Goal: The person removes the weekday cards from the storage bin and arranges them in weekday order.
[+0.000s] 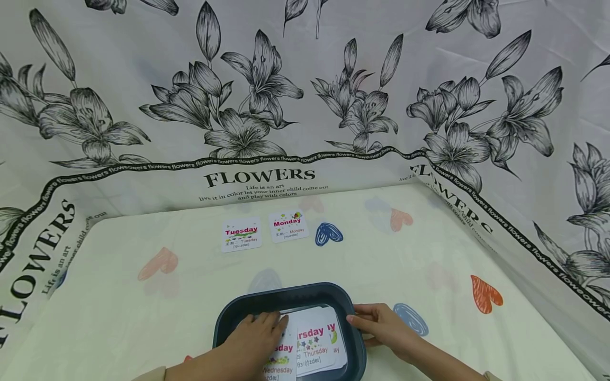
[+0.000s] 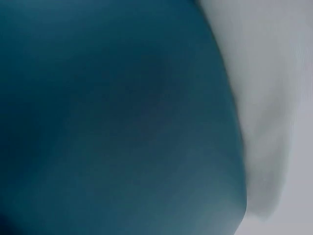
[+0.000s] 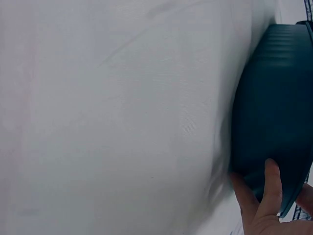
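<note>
A dark blue-green tray (image 1: 229,312) holds several white word cards, with a Thursday card (image 1: 314,357) on the right of the pile. My left hand (image 1: 254,338) reaches palm down into the tray, over the left part of a Wednesday card (image 1: 284,365). Its fingertips are hidden, so a grip on the card cannot be made out. With thumb over the rim and fingers against the outer wall, my right hand (image 1: 381,325) grips the tray's right side. The right wrist view shows those fingers (image 3: 272,188) on the wall. Close tray surface (image 2: 127,117) fills most of the left wrist view.
Beyond the tray, a Tuesday card (image 1: 241,234) and a Monday card (image 1: 288,226) lie face up side by side. The pale cloth (image 1: 381,264) has printed hearts. A flower-patterned curtain (image 1: 333,106) rises at the back and sides.
</note>
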The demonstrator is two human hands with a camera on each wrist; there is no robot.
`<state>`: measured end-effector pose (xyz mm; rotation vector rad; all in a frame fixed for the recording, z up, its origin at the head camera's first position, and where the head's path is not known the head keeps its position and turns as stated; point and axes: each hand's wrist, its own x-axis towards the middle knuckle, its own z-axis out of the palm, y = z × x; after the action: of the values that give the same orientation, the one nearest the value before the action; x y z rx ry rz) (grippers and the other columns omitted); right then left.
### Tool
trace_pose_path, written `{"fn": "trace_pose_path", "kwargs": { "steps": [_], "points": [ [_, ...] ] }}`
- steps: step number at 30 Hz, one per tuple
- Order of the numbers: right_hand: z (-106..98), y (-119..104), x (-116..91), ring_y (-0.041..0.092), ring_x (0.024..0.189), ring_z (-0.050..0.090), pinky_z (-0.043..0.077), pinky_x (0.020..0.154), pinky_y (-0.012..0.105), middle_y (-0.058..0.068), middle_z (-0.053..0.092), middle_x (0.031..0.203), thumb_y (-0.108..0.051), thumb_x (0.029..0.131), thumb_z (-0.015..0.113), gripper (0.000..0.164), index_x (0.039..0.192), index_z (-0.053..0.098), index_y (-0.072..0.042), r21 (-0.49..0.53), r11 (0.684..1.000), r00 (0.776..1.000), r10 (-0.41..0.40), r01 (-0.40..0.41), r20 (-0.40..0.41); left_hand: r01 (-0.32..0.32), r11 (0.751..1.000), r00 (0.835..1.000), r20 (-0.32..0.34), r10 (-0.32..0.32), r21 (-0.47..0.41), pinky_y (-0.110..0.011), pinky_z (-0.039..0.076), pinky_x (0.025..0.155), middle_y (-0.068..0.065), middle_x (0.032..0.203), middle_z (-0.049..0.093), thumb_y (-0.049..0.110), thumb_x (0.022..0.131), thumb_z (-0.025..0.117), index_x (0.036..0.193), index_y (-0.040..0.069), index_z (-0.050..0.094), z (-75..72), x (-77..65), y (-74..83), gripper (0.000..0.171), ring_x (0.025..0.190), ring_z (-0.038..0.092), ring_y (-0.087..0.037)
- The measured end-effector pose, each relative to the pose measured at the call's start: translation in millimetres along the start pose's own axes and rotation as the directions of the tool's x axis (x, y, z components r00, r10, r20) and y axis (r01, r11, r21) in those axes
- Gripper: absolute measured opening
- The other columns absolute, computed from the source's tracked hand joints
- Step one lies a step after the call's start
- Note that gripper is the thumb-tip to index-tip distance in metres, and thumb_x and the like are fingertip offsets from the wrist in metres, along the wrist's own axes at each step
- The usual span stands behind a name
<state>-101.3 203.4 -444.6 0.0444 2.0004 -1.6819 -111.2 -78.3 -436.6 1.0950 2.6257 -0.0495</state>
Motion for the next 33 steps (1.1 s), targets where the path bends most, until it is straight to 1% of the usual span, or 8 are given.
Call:
{"fn": "trace_pose_path", "kwargs": {
  "steps": [2,6,10,15,23,28,31,33],
  "points": [
    [0,1,0,0.033,0.102,0.062,0.054,0.07,0.039,0.022,0.062,0.113,-0.026,0.089,0.06,0.059,0.129,0.043,0.014,-0.004,1.0,1.0,0.0,0.0,-0.002,0.009,1.0,1.0,0.01,-0.009,-0.018,-0.05,0.044,0.089,-0.006,0.133,0.048,0.07,0.049,0.071,0.133,0.013,0.047,0.4,-0.4,0.7,0.105,0.113,0.05,-0.025],
    [0,1,0,0.032,0.102,0.062,0.054,0.07,0.039,0.022,0.062,0.114,-0.026,0.09,0.06,0.059,0.129,0.043,0.014,-0.009,1.0,1.0,0.005,-0.005,-0.005,0.014,1.0,1.0,0.015,-0.014,-0.024,-0.051,0.044,0.09,-0.006,0.134,0.048,0.069,0.049,0.072,0.133,0.013,0.047,1.1,-1.3,1.8,0.104,0.113,0.05,-0.026],
    [0,1,-1,0.032,0.102,0.062,0.054,0.07,0.039,0.022,0.062,0.113,-0.025,0.09,0.06,0.058,0.129,0.043,0.014,-0.008,1.0,1.0,0.005,-0.005,-0.004,0.032,0.999,0.999,0.031,-0.031,-0.034,-0.053,0.043,0.09,-0.005,0.135,0.048,0.067,0.048,0.073,0.134,0.015,0.047,0.2,-2.3,2.0,0.104,0.114,0.051,-0.028],
    [1,0,0,0.032,0.102,0.062,0.054,0.07,0.038,0.021,0.062,0.113,-0.027,0.089,0.061,0.06,0.129,0.043,0.014,-0.016,1.0,1.0,0.018,-0.018,-0.017,0.04,0.999,0.998,0.041,-0.039,-0.025,-0.054,0.043,0.089,-0.003,0.133,0.05,0.07,0.047,0.071,0.133,0.015,0.048,-2.6,-3.2,0.2,0.105,0.112,0.051,-0.027],
    [1,-1,0,0.032,0.102,0.062,0.054,0.069,0.038,0.021,0.062,0.113,-0.027,0.089,0.061,0.06,0.129,0.043,0.014,-0.016,1.0,1.0,0.016,-0.016,-0.016,0.019,1.0,1.0,-0.009,-0.019,0.016,-0.049,0.045,0.085,-0.006,0.121,0.054,0.077,0.045,0.067,0.129,0.011,0.05,-6.8,-5.3,-1.1,0.108,0.101,0.05,-0.023],
    [1,0,1,0.031,0.101,0.063,0.054,0.07,0.038,0.021,0.062,0.114,-0.028,0.089,0.061,0.061,0.129,0.042,0.013,-0.013,1.0,1.0,0.022,-0.023,-0.017,0.008,1.0,1.0,-0.021,-0.009,-0.021,-0.047,0.045,0.082,-0.004,0.12,0.053,0.078,0.045,0.066,0.128,0.013,0.049,-11.6,-7.9,-1.4,0.106,0.098,0.049,-0.022],
    [0,0,1,0.031,0.101,0.062,0.054,0.07,0.038,0.022,0.062,0.114,-0.028,0.089,0.061,0.061,0.129,0.042,0.014,-0.013,1.0,1.0,0.02,-0.02,-0.015,-0.014,0.999,0.998,-0.056,0.012,-0.031,-0.046,0.046,0.08,-0.003,0.119,0.053,0.08,0.046,0.065,0.129,0.013,0.048,-15.9,-9.2,-2.4,0.108,0.099,0.049,-0.02],
    [0,0,0,0.031,0.101,0.063,0.054,0.07,0.038,0.022,0.062,0.114,-0.027,0.089,0.061,0.06,0.129,0.042,0.014,-0.014,1.0,1.0,0.017,-0.017,-0.014,-0.032,0.999,0.996,-0.085,0.031,-0.019,-0.044,0.045,0.08,-0.003,0.119,0.053,0.081,0.046,0.065,0.129,0.011,0.047,-19.9,-9.5,-3.5,0.11,0.1,0.049,-0.019]
  ]
}}
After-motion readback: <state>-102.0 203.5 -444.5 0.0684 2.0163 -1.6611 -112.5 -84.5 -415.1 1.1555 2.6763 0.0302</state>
